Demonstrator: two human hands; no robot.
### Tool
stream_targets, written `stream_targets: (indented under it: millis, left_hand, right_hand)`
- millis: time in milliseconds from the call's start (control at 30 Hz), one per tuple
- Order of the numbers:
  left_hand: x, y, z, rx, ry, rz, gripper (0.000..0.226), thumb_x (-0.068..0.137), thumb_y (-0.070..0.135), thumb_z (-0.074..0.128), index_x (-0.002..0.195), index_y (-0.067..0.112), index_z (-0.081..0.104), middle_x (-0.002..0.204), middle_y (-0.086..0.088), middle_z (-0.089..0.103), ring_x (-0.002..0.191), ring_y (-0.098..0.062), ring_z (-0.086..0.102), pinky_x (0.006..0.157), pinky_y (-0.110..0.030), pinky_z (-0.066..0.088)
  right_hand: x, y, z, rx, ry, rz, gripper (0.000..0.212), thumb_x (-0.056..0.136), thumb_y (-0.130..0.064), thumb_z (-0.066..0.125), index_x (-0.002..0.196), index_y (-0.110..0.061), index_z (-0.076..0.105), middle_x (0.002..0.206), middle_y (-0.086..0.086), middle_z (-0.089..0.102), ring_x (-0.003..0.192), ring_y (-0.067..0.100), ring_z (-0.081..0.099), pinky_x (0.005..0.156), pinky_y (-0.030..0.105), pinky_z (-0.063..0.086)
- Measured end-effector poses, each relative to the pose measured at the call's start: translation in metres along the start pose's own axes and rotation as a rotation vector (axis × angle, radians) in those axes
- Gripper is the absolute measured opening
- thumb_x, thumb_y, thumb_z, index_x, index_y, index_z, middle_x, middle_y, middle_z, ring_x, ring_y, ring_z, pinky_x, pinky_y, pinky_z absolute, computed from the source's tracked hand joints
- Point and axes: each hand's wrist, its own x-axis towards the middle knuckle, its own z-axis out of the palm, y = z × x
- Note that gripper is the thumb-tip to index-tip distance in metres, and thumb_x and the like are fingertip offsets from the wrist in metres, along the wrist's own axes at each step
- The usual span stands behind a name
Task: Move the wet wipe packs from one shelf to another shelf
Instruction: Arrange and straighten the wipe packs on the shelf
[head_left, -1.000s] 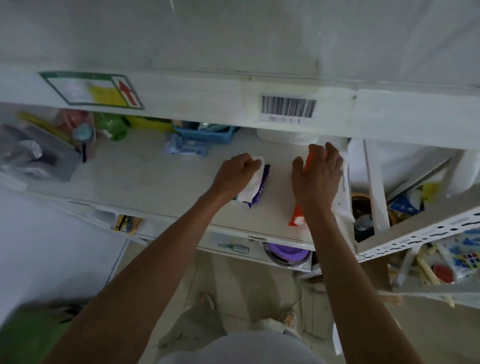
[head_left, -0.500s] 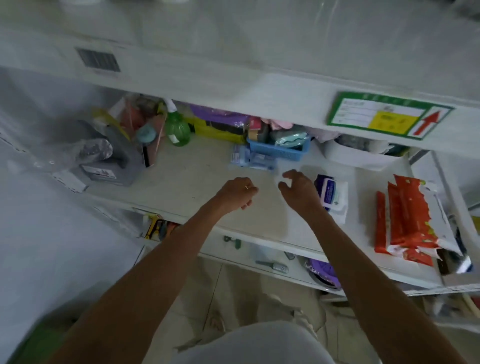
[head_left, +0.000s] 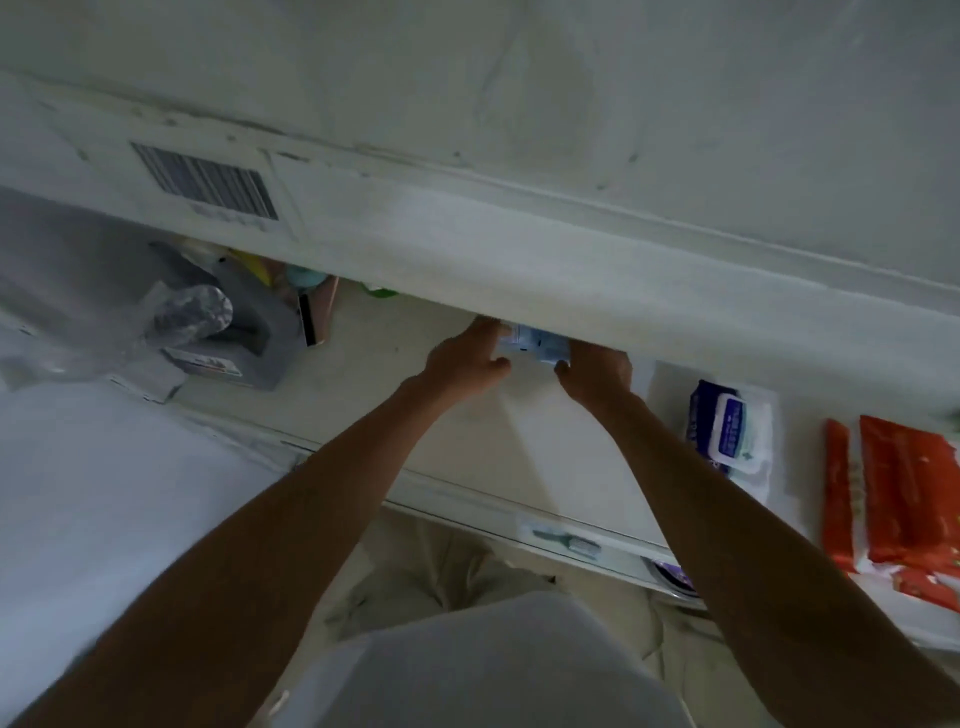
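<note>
A pale blue wet wipe pack (head_left: 537, 345) lies far back on the white shelf (head_left: 467, 436), half hidden under the front edge of the shelf above. My left hand (head_left: 467, 356) is at its left end and my right hand (head_left: 597, 371) at its right end, fingers curled around it. A white and blue wipe pack (head_left: 730, 431) lies flat to the right. Orange wipe packs (head_left: 898, 499) are stacked at the shelf's right end.
The upper shelf's front edge (head_left: 519, 249), with a barcode label (head_left: 205, 182), overhangs the hands. A grey box (head_left: 244, 338) and crumpled clear plastic (head_left: 176, 317) sit at the left. A lower shelf (head_left: 566, 543) and the floor show below.
Both hands reached farther back and closed in on the pale blue pack. My view tilted so the upper shelf edge now covers the items at the back.
</note>
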Motion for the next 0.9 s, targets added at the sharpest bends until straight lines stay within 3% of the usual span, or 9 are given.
stream_targets:
  millis: [67,133,200,400,667,767,900]
  left_hand:
    - [0.015,-0.002,0.0,0.101,-0.048,0.053,0.044,0.1,0.027,0.05,0.138,0.004,0.053,0.139,-0.015,0.056,0.115,-0.035,0.062,0.082,-0.032,0.043]
    - [0.031,-0.008,0.004,0.195,-0.139,0.115,0.058,0.099,0.029,0.049,0.154,0.015,0.035,0.158,-0.008,0.04,0.124,-0.035,0.058,0.092,-0.037,0.048]
    - [0.039,-0.012,0.013,0.319,-0.224,0.187,0.066,0.097,0.031,0.049,0.158,0.019,0.026,0.165,-0.001,0.027,0.127,-0.036,0.056,0.097,-0.042,0.049]
    - [0.033,-0.03,0.03,0.409,-0.116,0.399,0.055,0.093,0.025,0.053,0.146,0.016,0.042,0.15,-0.007,0.043,0.119,-0.04,0.061,0.094,-0.045,0.051]
    - [0.027,-0.038,0.022,0.344,-0.14,0.35,0.045,0.096,0.026,0.052,0.139,0.013,0.049,0.143,-0.012,0.055,0.125,-0.038,0.058,0.095,-0.044,0.048]
    - [0.011,-0.047,0.031,0.388,-0.053,0.373,0.038,0.095,0.021,0.054,0.132,0.01,0.057,0.137,-0.014,0.055,0.117,-0.04,0.061,0.089,-0.045,0.05]
    - [-0.004,-0.048,0.043,0.419,0.046,0.428,0.03,0.093,0.02,0.059,0.119,0.007,0.069,0.134,-0.011,0.048,0.122,-0.033,0.047,0.083,-0.044,0.05]
  right_hand:
    - [-0.006,-0.007,0.004,-0.014,0.048,0.037,0.055,0.094,-0.04,0.061,0.142,-0.013,0.055,0.148,0.018,0.053,0.135,0.041,0.049,0.108,0.047,0.044]
    - [-0.021,-0.011,0.014,-0.077,0.056,0.049,0.046,0.089,-0.037,0.065,0.129,-0.014,0.063,0.132,0.015,0.059,0.122,0.037,0.056,0.089,0.04,0.049]
    - [-0.045,-0.015,0.025,-0.178,0.049,0.043,0.035,0.091,-0.029,0.063,0.122,-0.013,0.066,0.126,0.013,0.056,0.117,0.033,0.055,0.084,0.041,0.054]
    - [-0.111,-0.02,0.052,-0.192,0.054,0.151,0.037,0.094,-0.03,0.061,0.128,-0.016,0.056,0.129,0.006,0.056,0.119,0.027,0.052,0.079,0.039,0.054]
    - [-0.133,-0.023,0.066,-0.169,0.089,0.28,0.041,0.094,-0.03,0.064,0.13,-0.015,0.051,0.126,0.009,0.057,0.118,0.029,0.054,0.078,0.041,0.053]
    - [-0.132,-0.018,0.064,-0.182,0.103,0.262,0.043,0.094,-0.036,0.065,0.129,-0.014,0.052,0.125,0.009,0.059,0.116,0.029,0.057,0.079,0.042,0.054]
    - [-0.122,0.002,0.051,-0.179,0.094,0.271,0.048,0.096,-0.048,0.062,0.127,-0.013,0.054,0.12,0.01,0.062,0.11,0.03,0.063,0.08,0.039,0.051]
